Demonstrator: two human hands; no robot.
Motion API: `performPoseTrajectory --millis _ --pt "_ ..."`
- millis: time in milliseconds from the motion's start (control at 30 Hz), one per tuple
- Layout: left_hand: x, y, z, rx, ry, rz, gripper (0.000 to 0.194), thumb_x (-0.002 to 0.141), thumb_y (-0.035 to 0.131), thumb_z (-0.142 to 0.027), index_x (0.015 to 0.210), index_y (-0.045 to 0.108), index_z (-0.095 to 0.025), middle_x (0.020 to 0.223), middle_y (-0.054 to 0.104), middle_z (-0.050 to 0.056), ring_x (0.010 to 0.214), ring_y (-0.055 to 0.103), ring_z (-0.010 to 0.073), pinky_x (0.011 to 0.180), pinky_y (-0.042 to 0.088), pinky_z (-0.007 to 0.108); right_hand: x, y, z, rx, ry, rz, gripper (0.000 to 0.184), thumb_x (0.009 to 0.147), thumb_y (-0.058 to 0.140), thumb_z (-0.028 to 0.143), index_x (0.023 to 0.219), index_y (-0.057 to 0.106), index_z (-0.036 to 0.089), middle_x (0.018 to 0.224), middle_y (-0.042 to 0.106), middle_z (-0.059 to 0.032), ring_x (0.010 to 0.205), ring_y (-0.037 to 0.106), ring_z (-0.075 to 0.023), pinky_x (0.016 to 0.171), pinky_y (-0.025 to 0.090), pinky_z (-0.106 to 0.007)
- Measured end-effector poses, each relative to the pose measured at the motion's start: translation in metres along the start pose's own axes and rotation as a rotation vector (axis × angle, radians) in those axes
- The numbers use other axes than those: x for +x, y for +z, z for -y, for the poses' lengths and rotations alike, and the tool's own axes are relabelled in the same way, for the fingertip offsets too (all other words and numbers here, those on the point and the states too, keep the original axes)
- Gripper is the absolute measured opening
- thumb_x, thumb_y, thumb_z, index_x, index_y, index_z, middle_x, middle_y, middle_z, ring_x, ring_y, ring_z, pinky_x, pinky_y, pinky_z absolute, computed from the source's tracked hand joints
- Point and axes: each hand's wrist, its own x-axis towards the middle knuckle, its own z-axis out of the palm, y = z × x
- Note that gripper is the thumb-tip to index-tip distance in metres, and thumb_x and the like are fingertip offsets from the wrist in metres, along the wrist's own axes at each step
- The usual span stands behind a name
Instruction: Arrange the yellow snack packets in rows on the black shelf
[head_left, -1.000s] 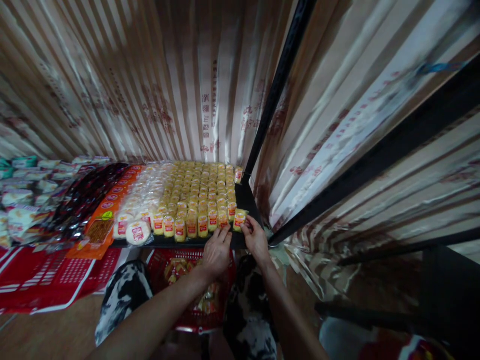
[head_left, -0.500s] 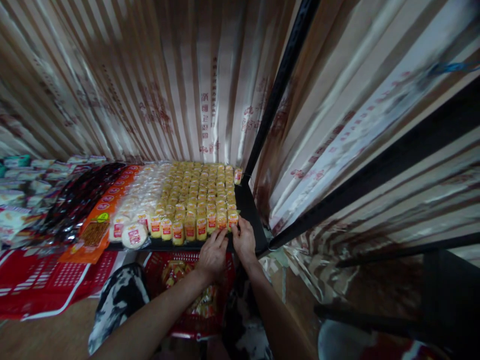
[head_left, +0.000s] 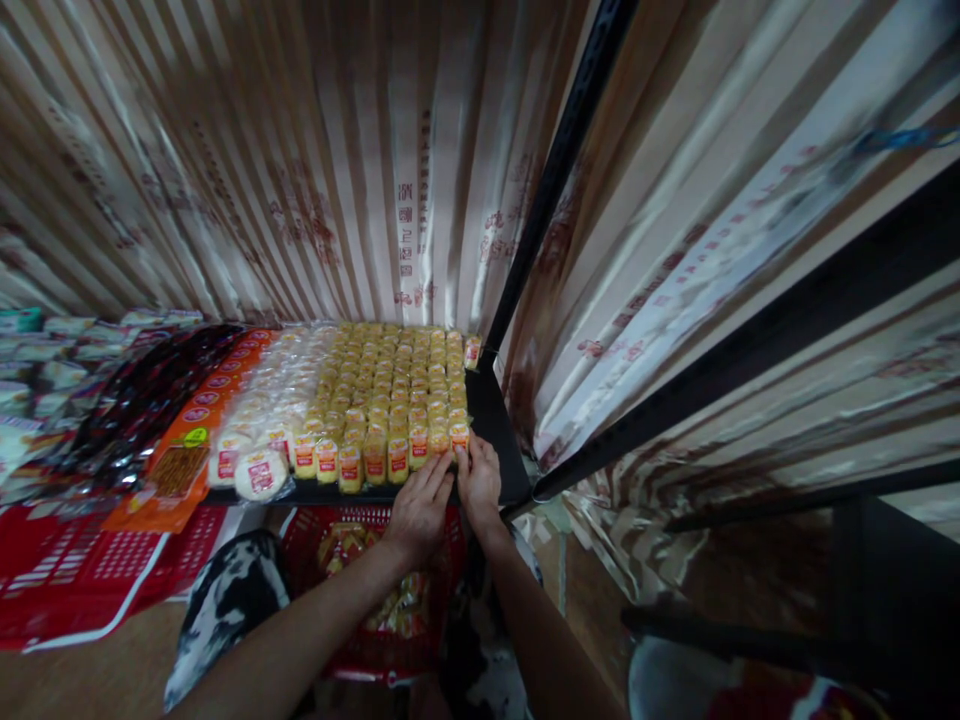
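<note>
While upright, yellow pkt (head_left: 459, 433) against R grip (head_left: 480, 478).

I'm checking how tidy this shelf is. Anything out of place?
One small pack sits alone at the back right corner, beside the yellow rows, and the front orange bag sticks out past the black shelf edge.

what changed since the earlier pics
The right hand moved left, bringing the yellow packet in against the right end of the front row; its fingertips remain at that packet. The left hand stayed by the row, and the orange bag stayed put.
</note>
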Motion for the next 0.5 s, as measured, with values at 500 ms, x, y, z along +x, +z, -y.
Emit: performPoseTrajectory --millis 500 --pt "0.016 0.018 0.017 0.113 0.189 0.011 0.048 0.090 0.030 -0.017 0.137 0.038 -0.008 0.146 0.035 0.011 0.140 0.022 0.0204 0.115 0.021 0.041 -0.007 0.000 -0.005 0.045 -0.037 0.027 0.049 0.085 0.034 0.024 0.130 0.051 0.018 0.112 0.056 -0.0124 0.102 0.050 -0.0244 0.094 0.042 -0.041"
